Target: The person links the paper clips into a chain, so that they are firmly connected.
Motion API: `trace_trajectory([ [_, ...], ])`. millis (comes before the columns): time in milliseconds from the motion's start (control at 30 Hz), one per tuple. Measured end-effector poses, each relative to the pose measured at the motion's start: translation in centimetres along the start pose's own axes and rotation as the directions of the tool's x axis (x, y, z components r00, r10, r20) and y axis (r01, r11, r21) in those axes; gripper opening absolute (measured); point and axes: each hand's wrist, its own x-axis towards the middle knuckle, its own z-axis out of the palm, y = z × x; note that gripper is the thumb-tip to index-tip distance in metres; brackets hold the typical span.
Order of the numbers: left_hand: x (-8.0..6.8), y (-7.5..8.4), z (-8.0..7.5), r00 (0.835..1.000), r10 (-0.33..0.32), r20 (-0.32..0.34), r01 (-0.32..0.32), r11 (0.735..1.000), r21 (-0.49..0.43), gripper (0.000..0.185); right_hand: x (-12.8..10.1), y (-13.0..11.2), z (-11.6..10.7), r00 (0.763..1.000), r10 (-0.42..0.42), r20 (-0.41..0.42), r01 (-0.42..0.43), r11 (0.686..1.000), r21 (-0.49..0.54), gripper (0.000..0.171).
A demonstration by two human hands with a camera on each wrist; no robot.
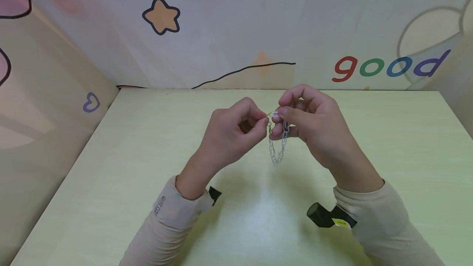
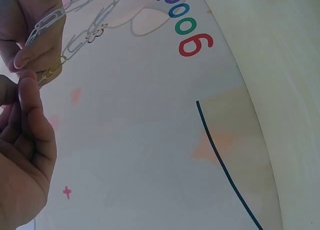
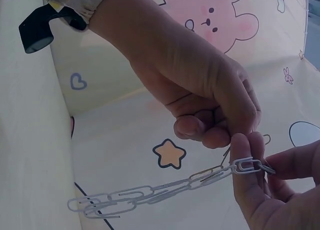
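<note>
A chain of linked paper clips (image 1: 284, 139), mostly white or silvery, sags in a narrow U between the two raised hands. The left hand (image 1: 233, 134) pinches a yellow paper clip (image 2: 52, 70) between thumb and index finger at one end of the chain. Opposite it, the right hand (image 1: 320, 128) pinches a pale paper clip (image 3: 245, 164) at the other end, with thumb and fingertips. Both sets of fingertips are nearly together, the clip ends between them. Fingers partly hide where the ends meet, so I cannot tell whether they are joined.
Beneath the hands lies a pale yellow-green table (image 1: 148, 167). Behind it rises a printed wall panel (image 1: 229, 19) with a star and the word "good"; another panel (image 1: 48, 134) stands at the left. A black wrist camera (image 1: 327, 215) is strapped to the right sleeve.
</note>
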Motion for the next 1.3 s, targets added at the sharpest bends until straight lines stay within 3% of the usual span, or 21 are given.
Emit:
trace_trajectory([
  [167, 0.0, -0.1, 0.0, 1.000, -0.009, -0.013, 0.009, 1.000, 0.029, 0.011, 0.2, 0.4, -0.1, 0.998, 0.031, 0.051, -0.037, 0.990, 0.134, 0.006],
  [367, 0.0, -0.1, 0.1, 0.991, -0.134, 0.015, 0.135, 0.989, -0.055, 0.011, 0.4, 0.7, -0.5, 0.995, 0.024, 0.098, -0.050, 0.962, 0.270, 0.014],
  [633, 0.2, -0.2, -0.4, 0.983, -0.184, 0.018, 0.185, 0.978, -0.098, 0.004, 0.3, -0.1, -0.9, 0.998, 0.019, 0.061, -0.031, 0.980, 0.197, 0.010],
  [833, 0.4, -0.2, -1.2, 0.969, -0.245, -0.013, 0.240, 0.959, -0.151, 0.003, 0.4, -0.8, -2.0, 0.993, 0.031, 0.114, -0.041, 0.995, 0.090, 0.008],
  [900, 0.6, -0.2, -1.4, 0.964, -0.266, 0.008, 0.261, 0.941, -0.214, 0.003, 0.5, -0.9, -2.4, 0.990, 0.028, 0.139, -0.032, 0.999, 0.028, 0.010],
  [967, 0.6, -0.3, -1.5, 0.954, -0.297, 0.040, 0.295, 0.907, -0.301, 0.004, 0.7, -0.8, -2.7, 0.986, 0.030, 0.163, -0.024, 0.999, -0.036, 0.010],
  [1100, 0.7, -0.6, -1.5, 0.924, -0.365, 0.115, 0.374, 0.797, -0.474, 0.005, 0.8, -0.6, -3.2, 0.975, 0.042, 0.217, -0.003, 0.985, -0.174, 0.014],
  [1167, 0.7, -0.8, -1.5, 0.915, -0.380, 0.139, 0.395, 0.766, -0.507, 0.007, 0.7, -0.5, -3.4, 0.964, 0.027, 0.266, 0.029, 0.979, -0.203, 0.019],
  [1233, 0.7, -0.7, -1.6, 0.906, -0.394, 0.156, 0.418, 0.767, -0.488, 0.009, 0.5, -0.5, -3.5, 0.949, -0.021, 0.313, 0.090, 0.974, -0.209, 0.018],
  [1300, 0.7, -0.4, -1.7, 0.891, -0.418, 0.175, 0.452, 0.790, -0.414, 0.013, 0.3, -0.6, -3.4, 0.943, -0.082, 0.323, 0.162, 0.959, -0.231, 0.018],
])
